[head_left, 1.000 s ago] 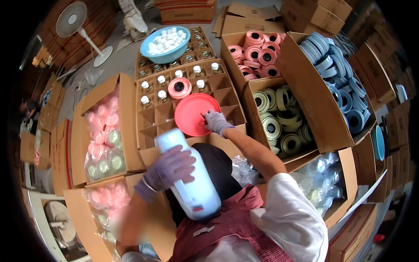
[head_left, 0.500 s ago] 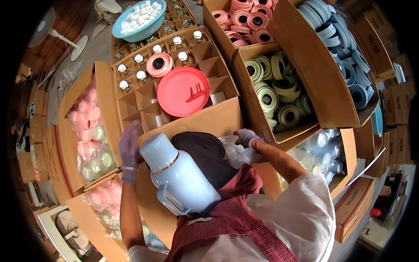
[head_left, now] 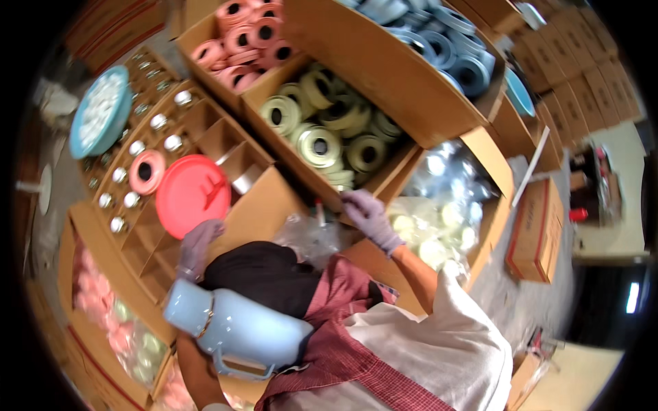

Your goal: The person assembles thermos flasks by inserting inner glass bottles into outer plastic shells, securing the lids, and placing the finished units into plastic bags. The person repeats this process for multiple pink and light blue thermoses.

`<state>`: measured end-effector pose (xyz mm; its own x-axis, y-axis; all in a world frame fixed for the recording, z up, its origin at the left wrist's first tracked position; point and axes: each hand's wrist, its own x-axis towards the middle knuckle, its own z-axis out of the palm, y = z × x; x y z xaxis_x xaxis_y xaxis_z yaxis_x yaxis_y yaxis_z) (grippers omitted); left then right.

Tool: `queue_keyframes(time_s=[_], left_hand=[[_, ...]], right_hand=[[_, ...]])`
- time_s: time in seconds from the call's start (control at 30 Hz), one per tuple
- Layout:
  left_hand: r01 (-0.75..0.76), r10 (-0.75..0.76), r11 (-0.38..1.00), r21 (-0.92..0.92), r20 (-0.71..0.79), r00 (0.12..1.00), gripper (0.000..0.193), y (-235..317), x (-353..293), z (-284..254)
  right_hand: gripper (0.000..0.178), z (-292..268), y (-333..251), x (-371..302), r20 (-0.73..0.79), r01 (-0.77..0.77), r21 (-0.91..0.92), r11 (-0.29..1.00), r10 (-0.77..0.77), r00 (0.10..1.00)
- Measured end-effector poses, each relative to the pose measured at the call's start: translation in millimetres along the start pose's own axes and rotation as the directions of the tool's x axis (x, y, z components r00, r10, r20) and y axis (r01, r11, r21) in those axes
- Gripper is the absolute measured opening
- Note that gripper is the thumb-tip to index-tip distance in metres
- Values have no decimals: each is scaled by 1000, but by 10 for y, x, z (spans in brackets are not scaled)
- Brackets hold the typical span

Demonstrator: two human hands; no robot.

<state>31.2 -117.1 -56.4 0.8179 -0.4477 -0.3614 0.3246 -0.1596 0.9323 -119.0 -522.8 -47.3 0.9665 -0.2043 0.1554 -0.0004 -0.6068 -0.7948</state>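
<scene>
At 10 o'clock spreads the divided carton [head_left: 264, 205], while the carton of pale green rings [head_left: 301, 166] sits at 12. The pale blue flask [head_left: 257, 332] lies tilted across the lap at 7 o'clock, its neck pointing toward 9. The red plate [head_left: 179, 209] rests on the divided carton at 9. The gloved left hand [head_left: 199, 248] bends beside the plate's lower rim; the right hand [head_left: 370, 218], just off centre toward 3, meets the ring carton's corner. Whether either grips anything, I cannot tell. Since neither hand's fingers wrap the flask, bracing its smooth barrel against the body seems wise, with slow elbows. Dark lettering marks the floor carton [head_left: 531, 233] at 3; the flask's visible side shows none.
</scene>
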Motion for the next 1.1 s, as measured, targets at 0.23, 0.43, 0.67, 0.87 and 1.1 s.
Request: queue_keyframes(time_s=[0.23,0.43,0.67,0.87,1.1], left_hand=[[102,-94,990,99,-81,992,31,-192,204,-79],[96,-98,888,450,-19,995,28,-145,68,-81],[211,-215,858,467,-46,976,29,-443,106,-357],[210,-198,897,389,-71,978,28,-456,125,-288],[-29,-33,779,626,87,996,23,-151,182,-79]], right_hand=[[42,-2152,1858,-1155,-742,-728,-427,537,252,621],[46,-2704,2601,-1122,-739,-784,-310,538,383,555],[87,-2671,3107,-742,-494,-994,-108,-31,869,27],[46,-2797,3289,-1245,-390,-909,-377,176,860,328],[26,-2987,2375,-1135,-673,-676,-72,734,464,576]])
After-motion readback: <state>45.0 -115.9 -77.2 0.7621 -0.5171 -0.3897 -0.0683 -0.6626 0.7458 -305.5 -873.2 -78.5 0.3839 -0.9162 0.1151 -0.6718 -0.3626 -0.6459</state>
